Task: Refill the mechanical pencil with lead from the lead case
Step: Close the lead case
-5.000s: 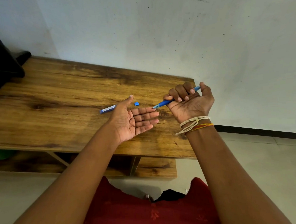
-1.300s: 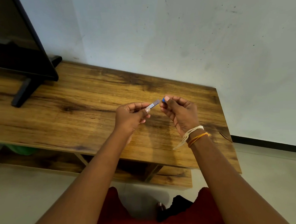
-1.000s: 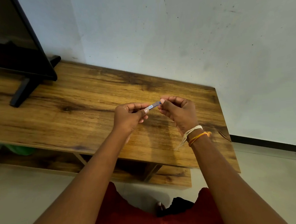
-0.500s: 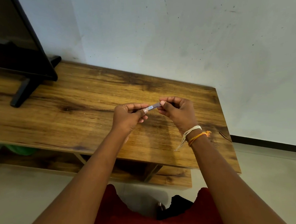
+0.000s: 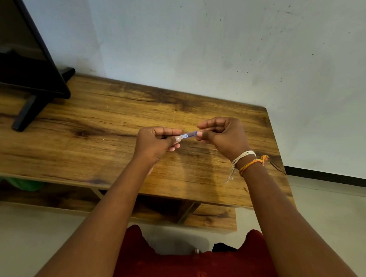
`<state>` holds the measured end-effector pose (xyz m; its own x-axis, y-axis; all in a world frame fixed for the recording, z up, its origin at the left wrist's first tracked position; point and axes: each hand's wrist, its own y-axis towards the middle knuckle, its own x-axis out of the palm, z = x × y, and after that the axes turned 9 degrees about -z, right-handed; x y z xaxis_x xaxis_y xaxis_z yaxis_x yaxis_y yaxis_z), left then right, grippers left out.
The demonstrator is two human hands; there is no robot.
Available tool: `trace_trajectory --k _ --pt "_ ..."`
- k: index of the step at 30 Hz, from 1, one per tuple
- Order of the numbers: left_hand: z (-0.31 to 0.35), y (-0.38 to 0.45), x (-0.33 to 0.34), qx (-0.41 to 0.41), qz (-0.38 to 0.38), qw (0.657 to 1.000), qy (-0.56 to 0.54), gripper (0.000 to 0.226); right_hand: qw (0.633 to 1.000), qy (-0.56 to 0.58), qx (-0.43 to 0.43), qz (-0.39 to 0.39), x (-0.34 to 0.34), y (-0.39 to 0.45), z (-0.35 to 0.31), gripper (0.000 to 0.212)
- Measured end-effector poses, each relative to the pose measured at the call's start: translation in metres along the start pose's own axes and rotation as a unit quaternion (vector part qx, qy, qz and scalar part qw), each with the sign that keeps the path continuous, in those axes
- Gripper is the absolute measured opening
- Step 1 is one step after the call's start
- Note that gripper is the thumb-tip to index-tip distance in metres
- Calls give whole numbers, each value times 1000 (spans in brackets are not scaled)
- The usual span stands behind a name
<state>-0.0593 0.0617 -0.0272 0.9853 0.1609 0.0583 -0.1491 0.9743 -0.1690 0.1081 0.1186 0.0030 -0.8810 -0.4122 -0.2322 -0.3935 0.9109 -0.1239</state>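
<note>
Both hands hold one small thing between them above the worktop: the left hand pinches the pale end of the lead case between thumb and curled fingers, and the right hand pinches its other, bluish end with its fingertips. That slim case lies nearly level, tilted slightly up toward the right, over the worktop's right half, nearer the back edge than the front. White and orange threads circle the right wrist. A dark screen's foot stands at the back left corner. Whether the mechanical pencil is in either grip, I cannot tell.
</note>
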Motion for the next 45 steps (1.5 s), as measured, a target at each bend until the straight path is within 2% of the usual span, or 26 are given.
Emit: trace_trajectory --k 11,17,22,30,35,42,45 --pt "2 -1 -7 -10 -20 999 35 15 995 -91 19 -23 2 0 -3 24" --pt "2 0 -9 -34 -17 999 -14 12 1000 0 19 -16 7 -2 -1 13" --pt "2 1 -9 -42 -5 998 -41 12 999 22 14 -18 11 -1 -1 17" --pt "3 -1 -9 -14 -7 1000 27 16 995 -101 19 15 9 1 -4 28" --pt "3 -2 -7 3 -5 999 49 17 984 -173 23 35 12 1 -5 23" --pt "2 -1 -11 -15 -14 1000 14 16 994 -94 54 15 12 -1 -8 19" --pt "0 0 -10 -19 -11 1000 -5 15 998 20 60 6 10 -2 -7 17"
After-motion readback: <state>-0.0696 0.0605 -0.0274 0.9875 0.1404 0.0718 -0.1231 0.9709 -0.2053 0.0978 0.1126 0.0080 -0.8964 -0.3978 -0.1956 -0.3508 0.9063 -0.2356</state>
